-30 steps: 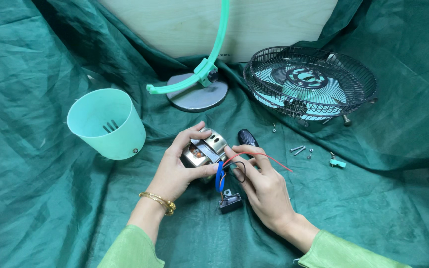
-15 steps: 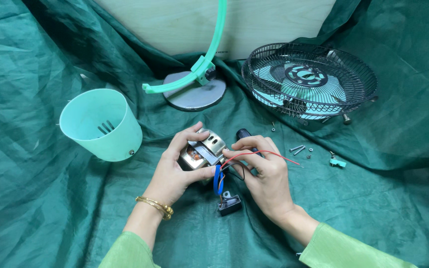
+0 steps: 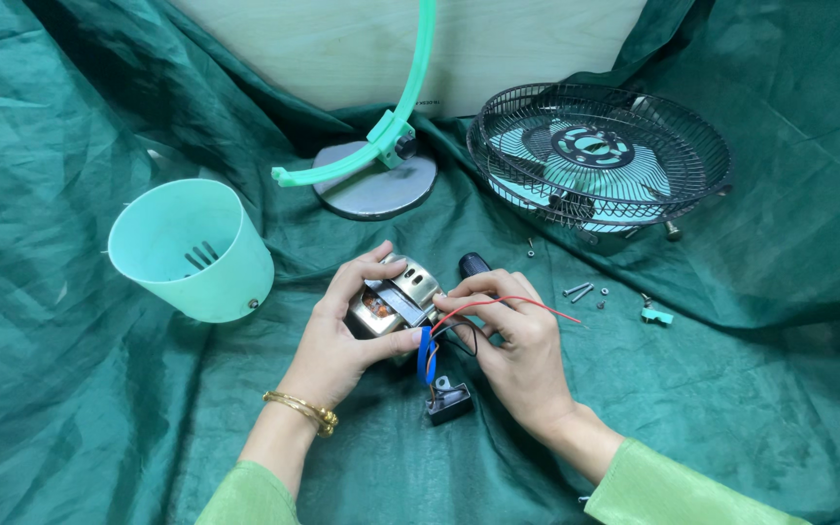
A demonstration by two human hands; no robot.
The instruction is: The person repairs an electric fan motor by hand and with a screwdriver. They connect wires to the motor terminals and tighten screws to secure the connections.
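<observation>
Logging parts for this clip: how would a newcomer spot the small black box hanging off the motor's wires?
Start at the round black fan cage at upper right, then drop to the two hands at centre. The left hand grips a metal motor; blue wires run down from it. At their end lies the small black box, the only dark boxy part below the hands.

Makeshift home repair spot, not a proper workshop: work surface draped in crumpled green cloth (image 3: 80,408), pale wooden panel (image 3: 342,49) behind at 12 o'clock. Dismantled fan parts spread around: black wire fan guard with mint blades (image 3: 600,156) at 2 o'clock, mint stand arm on round grey base (image 3: 376,185) at 12, mint plastic housing cup (image 3: 192,251) at 10. Loose screws (image 3: 578,290) on cloth at 3. No bench, vise or tool racks in view.
</observation>
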